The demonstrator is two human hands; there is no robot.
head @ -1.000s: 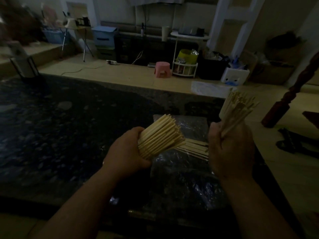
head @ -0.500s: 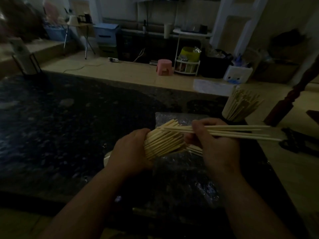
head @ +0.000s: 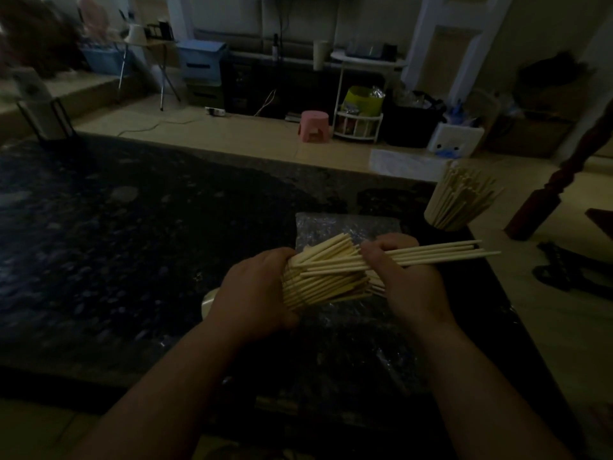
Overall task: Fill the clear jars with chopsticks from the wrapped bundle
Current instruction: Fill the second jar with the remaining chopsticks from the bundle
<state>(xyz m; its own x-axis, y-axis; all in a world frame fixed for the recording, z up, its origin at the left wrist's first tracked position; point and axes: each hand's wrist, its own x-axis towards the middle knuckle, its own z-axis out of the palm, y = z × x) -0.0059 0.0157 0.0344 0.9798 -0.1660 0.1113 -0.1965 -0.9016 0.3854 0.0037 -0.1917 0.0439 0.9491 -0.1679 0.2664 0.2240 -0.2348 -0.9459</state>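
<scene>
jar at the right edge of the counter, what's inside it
The jar is packed with pale chopsticks, tilted, their ends fanning out above the rim. Whether anything else lies at the bottom cannot be seen: the sticks cover it.

Left hand (head: 255, 290) grips chopsticks (head: 325, 280) (jar (head: 444, 217) behind, seemingly full).

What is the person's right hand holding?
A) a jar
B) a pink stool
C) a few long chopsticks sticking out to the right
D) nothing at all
C: the right hand grips a few chopsticks that stick out to the right, while the left hand holds the big bundle.
</scene>
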